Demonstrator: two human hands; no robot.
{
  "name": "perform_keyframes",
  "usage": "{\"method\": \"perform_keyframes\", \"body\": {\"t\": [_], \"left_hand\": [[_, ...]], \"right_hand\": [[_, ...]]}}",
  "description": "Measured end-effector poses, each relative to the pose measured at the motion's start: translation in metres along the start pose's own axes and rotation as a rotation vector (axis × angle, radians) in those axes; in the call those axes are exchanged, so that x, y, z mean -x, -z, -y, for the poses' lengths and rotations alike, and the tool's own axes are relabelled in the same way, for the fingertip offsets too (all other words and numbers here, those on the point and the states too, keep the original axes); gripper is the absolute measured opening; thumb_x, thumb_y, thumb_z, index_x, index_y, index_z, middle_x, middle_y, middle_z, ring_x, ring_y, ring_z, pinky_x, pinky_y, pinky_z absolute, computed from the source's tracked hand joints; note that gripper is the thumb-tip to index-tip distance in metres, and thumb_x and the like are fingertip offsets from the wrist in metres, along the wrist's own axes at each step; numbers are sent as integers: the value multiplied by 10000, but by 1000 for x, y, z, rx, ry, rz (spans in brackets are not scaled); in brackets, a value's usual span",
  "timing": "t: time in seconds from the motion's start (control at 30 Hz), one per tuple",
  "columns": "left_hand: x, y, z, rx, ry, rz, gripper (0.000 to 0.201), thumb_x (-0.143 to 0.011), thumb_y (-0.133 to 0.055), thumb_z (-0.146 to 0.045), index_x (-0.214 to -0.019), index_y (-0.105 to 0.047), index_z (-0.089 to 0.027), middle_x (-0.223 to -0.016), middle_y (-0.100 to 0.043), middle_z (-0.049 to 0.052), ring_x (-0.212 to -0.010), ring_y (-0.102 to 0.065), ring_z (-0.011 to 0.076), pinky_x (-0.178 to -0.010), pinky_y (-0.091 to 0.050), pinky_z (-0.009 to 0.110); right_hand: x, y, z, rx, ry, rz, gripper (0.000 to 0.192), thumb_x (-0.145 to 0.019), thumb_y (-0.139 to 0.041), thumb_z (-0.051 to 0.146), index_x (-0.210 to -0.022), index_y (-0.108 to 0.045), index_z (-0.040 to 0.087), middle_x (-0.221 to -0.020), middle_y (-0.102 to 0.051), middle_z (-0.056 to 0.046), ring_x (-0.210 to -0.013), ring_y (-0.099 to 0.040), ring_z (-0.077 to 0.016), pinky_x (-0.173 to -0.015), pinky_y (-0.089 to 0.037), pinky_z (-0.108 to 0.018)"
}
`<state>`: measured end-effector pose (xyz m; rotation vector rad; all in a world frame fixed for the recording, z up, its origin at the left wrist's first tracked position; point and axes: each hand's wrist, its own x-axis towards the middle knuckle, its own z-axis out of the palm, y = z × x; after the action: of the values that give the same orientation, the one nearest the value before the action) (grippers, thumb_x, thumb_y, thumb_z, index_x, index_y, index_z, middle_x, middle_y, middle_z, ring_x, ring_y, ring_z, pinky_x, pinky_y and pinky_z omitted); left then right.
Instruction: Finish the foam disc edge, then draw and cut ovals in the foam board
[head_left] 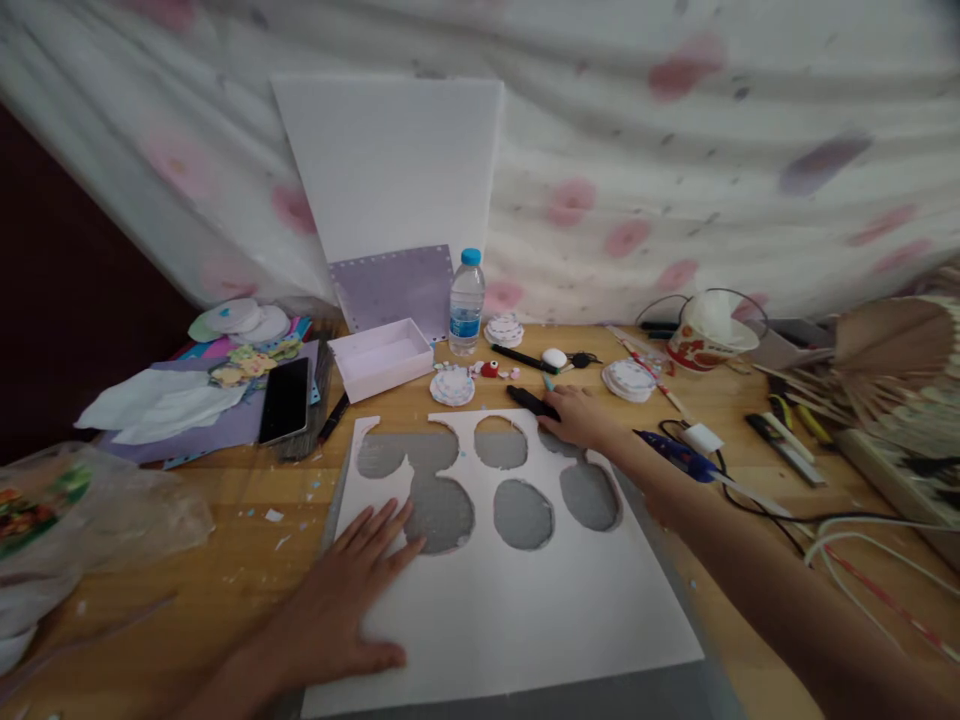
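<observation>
A white foam board (525, 610) with several round holes cut through it lies over a grey mat (626, 700). My left hand (352, 590) is spread flat on the board's left part, fingers apart, beside a large hole. At the board's far edge, my right hand (576, 415) has its fingers bent and drawn together. A teal tip (548, 382) shows at those fingers, and a thick black pen-like tool (529, 401) runs up to them. Whether the hand grips either one is hidden.
Behind the board stand a pink box (382, 362), a water bottle (466, 310) and frilled white discs (452, 386). A phone (285, 400) and plastic bag (112, 510) are left. Right are a blue glue gun (679, 455), cables, a cutter (784, 450) and a paper cup (705, 335).
</observation>
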<state>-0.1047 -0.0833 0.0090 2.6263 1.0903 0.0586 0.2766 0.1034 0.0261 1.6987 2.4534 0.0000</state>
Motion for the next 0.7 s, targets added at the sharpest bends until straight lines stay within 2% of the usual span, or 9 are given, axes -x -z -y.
{"method": "perform_keyframes", "body": {"t": [0.23, 0.37, 0.47, 0.57, 0.63, 0.7], "left_hand": [[-10, -5, -7, 11, 3, 1, 937, -793, -503, -736, -1531, -120, -303, -1619, -27, 79, -1457, -140, 381, -1152, -180, 572], [-16, 0, -1, 50, 60, -89, 744, -908, -487, -565, -1524, -166, -300, -1616, -112, 52, -1453, -202, 304, -1158, -252, 492], [-24, 20, 20, 45, 214, -219, 525, -962, -430, -424, -1455, -344, -264, -1548, -316, 66, -1385, -343, 265, -1121, -329, 433], [-37, 47, 55, -52, 468, -385, 398, -965, -359, -372, -1244, -556, -167, -1249, -595, 130, -1191, -516, 279, -1010, -412, 418], [-48, 63, 78, -215, 634, -377, 427, -942, -366, -402, -1113, -629, -112, -1078, -648, 183, -1054, -557, 341, -906, -435, 467], [-61, 73, 97, -351, 724, -278, 447, -914, -389, -422, -1014, -666, -85, -999, -656, 231, -1024, -548, 397, -847, -422, 506]], "right_hand": [[-23, 2, -18, 85, -62, 25, 263, -914, -494, 260, -1042, -652, 93, -1113, -646, -195, -1058, -594, -298, -857, -438, -366], [-26, 3, -21, 117, -48, 4, 250, -910, -476, 187, -1062, -652, 95, -1134, -629, -203, -1099, -560, -305, -862, -435, -378], [-25, 5, -20, 126, -33, -23, 274, -903, -450, 130, -1103, -636, 115, -1166, -609, -194, -1129, -529, -298, -876, -427, -382], [-24, 10, -13, 119, -31, -46, 277, -890, -446, 110, -1094, -634, 98, -1149, -608, -206, -1121, -525, -316, -885, -424, -404], [-20, 16, -1, 106, -38, -67, 286, -884, -448, 113, -1109, -621, 74, -1134, -607, -226, -1103, -532, -338, -881, -427, -426], [-7, 22, 19, 84, -25, -87, 318, -890, -441, 126, -1165, -592, 75, -1157, -600, -228, -1091, -543, -334, -884, -433, -428]]}}
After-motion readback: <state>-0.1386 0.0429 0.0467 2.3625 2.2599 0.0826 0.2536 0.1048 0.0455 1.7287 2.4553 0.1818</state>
